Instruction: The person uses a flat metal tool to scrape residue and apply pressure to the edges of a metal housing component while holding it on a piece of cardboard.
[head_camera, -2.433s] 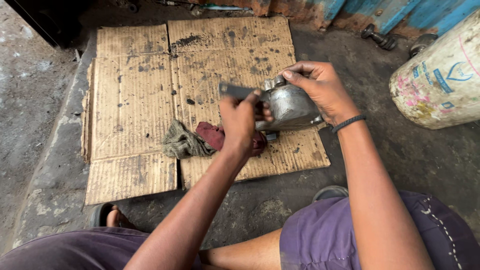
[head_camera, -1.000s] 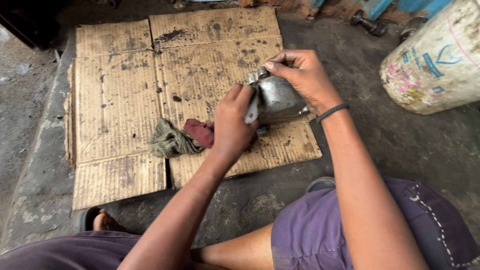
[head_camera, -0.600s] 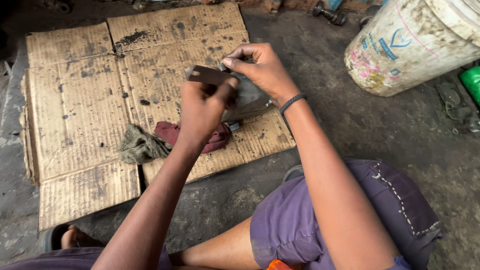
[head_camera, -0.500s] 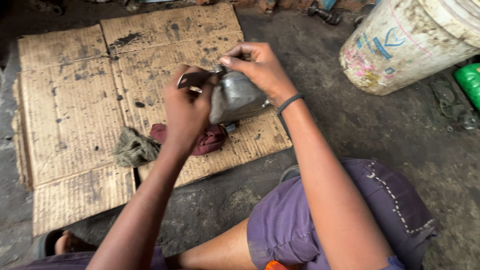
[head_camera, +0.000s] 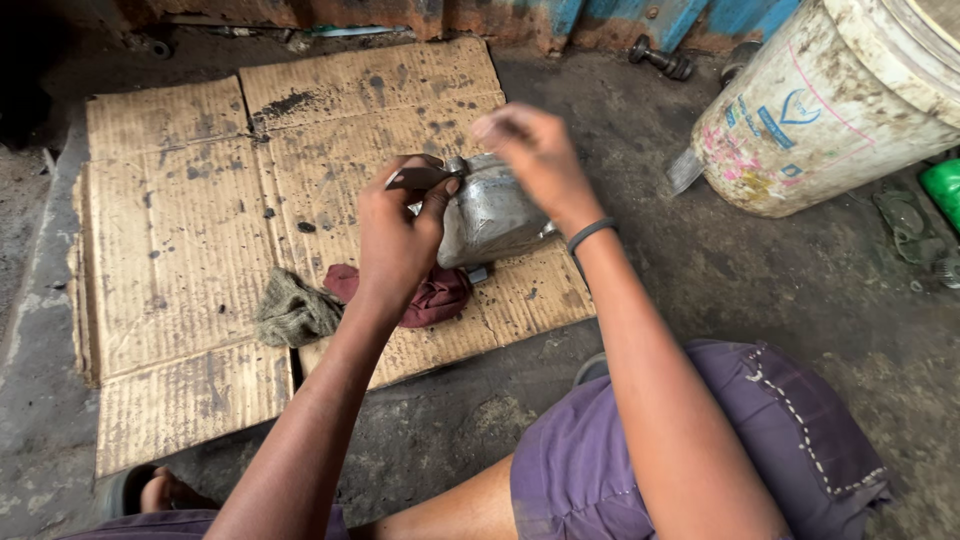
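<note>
A grey metal part (head_camera: 490, 212) is held up over a sheet of cardboard (head_camera: 180, 230). My right hand (head_camera: 535, 155) grips it from the top and far side. My left hand (head_camera: 398, 240) pinches a small flat dark strip (head_camera: 415, 178) and presses it against the part's left end. Below the hands lie a dark red rag (head_camera: 432, 295) and a grey-brown rag (head_camera: 292, 310) on the cardboard. The underside of the part is hidden.
A dirty white plastic bucket (head_camera: 830, 110) lies tilted at the upper right. A bolt-like metal piece (head_camera: 660, 60) lies on the concrete floor by the blue wall. A green object (head_camera: 942, 190) shows at the right edge. My purple-clad knee (head_camera: 700, 450) is at the bottom.
The view has shifted left and down, so the bucket now sits further right. Both hands stay on the metal part; my left hand keeps working the strip along its left end.
</note>
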